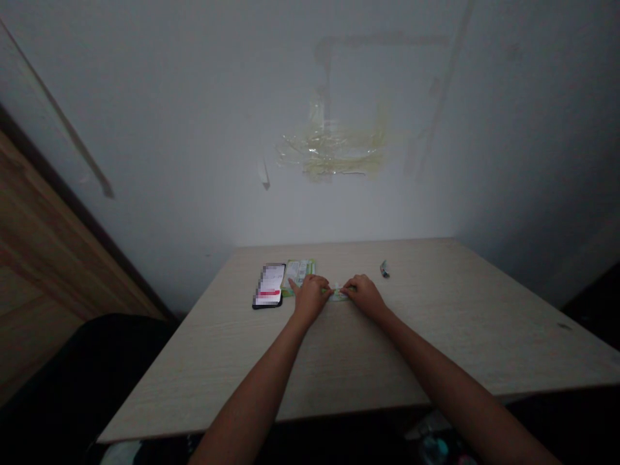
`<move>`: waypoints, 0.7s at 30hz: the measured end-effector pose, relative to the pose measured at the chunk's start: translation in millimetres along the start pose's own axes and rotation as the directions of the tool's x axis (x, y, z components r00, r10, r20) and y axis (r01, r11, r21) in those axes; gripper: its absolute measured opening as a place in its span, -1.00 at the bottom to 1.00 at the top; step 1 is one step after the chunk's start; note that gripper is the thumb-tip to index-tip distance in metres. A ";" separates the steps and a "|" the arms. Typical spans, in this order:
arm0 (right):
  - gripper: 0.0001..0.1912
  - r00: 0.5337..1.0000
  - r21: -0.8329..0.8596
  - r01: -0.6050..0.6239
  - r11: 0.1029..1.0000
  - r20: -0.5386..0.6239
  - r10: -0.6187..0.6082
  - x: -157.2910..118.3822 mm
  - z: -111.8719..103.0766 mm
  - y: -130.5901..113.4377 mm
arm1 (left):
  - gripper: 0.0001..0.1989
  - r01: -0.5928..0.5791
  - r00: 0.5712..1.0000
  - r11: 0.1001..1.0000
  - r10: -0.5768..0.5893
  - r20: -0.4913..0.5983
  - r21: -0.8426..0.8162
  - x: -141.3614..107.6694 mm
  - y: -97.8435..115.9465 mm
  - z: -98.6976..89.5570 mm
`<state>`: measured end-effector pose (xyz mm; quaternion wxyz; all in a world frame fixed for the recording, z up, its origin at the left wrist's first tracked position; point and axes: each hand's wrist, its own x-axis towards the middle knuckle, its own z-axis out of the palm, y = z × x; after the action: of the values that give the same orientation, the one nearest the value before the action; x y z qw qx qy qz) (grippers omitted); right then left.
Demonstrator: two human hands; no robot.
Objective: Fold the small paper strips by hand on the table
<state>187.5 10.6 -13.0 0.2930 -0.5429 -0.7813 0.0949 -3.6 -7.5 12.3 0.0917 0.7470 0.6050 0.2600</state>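
Note:
A small pale green piece, like paper or film (338,294), lies on the table between my hands. My left hand (312,296) pinches its left side, with the thumb and fingertips pressed together. At its right side, my right hand (364,294) pinches it in the same way. Fingers partly cover the piece, so its full shape is hidden. A green and white printed packet (298,271) lies flat just behind and left of my left hand, partly covered by it.
A phone with a lit screen (269,285) lies left of the packet. Toward the back right sits a small crumpled dark item (384,269). The wooden table (349,374) meets a wall (339,213) with yellowed tape. A dark chair-like shape (97,368) stands at the left.

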 end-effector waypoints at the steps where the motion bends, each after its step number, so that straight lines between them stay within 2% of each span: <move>1: -0.81 1.000 -0.008 -0.005 1.000 -0.002 0.005 0.4 0.4 -0.4 | -0.91 -0.001 1.000 1.000 0.001 -0.003 0.004 0.3 -0.2 0.8; 15: -0.86 0.998 -0.027 -0.044 0.999 -0.042 0.043 0.7 2.1 -6.7 | -0.90 0.026 1.000 1.000 -0.026 -0.014 -0.003 2.9 2.0 2.4; 21: -0.87 0.999 -0.045 -0.051 0.998 -0.021 0.050 1.4 4.6 -5.2 | -0.90 0.031 1.000 0.999 -0.031 -0.001 -0.010 3.0 1.8 3.5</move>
<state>180.4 10.7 -13.8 0.2859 -0.5700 -0.7662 0.0791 0.1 -4.5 11.0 0.0987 0.7370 0.6152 0.2620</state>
